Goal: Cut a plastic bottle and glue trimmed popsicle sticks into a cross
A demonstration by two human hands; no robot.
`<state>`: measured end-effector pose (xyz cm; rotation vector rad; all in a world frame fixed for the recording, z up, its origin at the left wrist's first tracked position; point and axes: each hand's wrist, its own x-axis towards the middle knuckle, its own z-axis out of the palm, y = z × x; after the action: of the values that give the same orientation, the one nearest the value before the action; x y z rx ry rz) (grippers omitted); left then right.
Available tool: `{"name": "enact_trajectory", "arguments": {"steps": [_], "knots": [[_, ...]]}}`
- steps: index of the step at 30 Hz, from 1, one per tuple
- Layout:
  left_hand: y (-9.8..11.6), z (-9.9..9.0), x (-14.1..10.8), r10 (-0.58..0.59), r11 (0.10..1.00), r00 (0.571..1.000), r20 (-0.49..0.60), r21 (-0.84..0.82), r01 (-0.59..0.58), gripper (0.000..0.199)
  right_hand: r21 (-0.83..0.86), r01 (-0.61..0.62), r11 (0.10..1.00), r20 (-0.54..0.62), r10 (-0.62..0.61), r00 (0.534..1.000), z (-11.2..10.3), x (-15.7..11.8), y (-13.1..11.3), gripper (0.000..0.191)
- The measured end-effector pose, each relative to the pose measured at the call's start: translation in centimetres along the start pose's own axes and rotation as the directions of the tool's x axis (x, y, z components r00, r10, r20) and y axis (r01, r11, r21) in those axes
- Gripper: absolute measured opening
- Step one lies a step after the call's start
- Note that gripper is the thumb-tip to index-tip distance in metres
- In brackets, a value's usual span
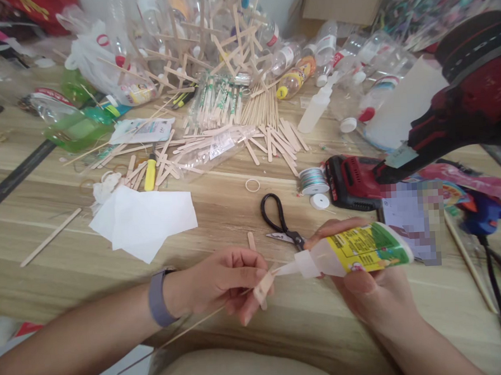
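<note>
My left hand pinches a short wooden craft stick; a second stick pokes up behind the fingers. A thin bamboo skewer runs from this hand down to the lower left. In my right hand is a glue bottle with a yellow and green label, tipped sideways. Its white nozzle points left, and the tip meets or nearly meets the craft stick's upper end. Whether glue is coming out I cannot tell. Just beyond my hands lie black-handled scissors, partly hidden by the right hand.
White paper sheets and a yellow-handled tool lie to the left. Behind are loose craft sticks, bundled skewers and plastic bottles. On the right stand thread spools and a red power tool.
</note>
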<state>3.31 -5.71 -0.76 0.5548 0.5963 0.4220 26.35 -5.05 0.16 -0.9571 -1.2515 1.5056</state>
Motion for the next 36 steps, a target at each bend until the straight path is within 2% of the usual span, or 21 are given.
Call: {"name": "enact_trajectory", "arguments": {"steps": [5, 12, 32, 36], "knots": [[0.22, 0.1, -0.1, -0.045, 0.999, 0.999, 0.002, 0.009, 0.045, 0.03, -0.002, 0.02, 1.0, 0.016, -0.02, 1.0, -0.08, 0.08, 0.12, 0.047], [0.46, 0.4, -0.51, -0.006, 0.998, 1.0, 0.002, 0.057, 0.006, 0.043, 0.039, -0.011, 0.999, 0.031, 0.01, 0.999, 0.07, 0.17, -0.15, 0.044], [0.67, 0.76, -0.87, -0.042, 0.996, 0.996, 0.079, 0.08, 0.036, 0.046, 0.037, -0.001, 0.999, 0.063, -0.002, 0.998, 0.04, 0.32, 0.05, 0.045], [0.39, 0.52, -0.93, -0.011, 0.996, 0.997, 0.072, 0.091, 0.004, 0.045, 0.021, 0.01, 1.0, 0.056, -0.011, 0.998, 0.12, 0.35, -0.1, 0.047]]}}
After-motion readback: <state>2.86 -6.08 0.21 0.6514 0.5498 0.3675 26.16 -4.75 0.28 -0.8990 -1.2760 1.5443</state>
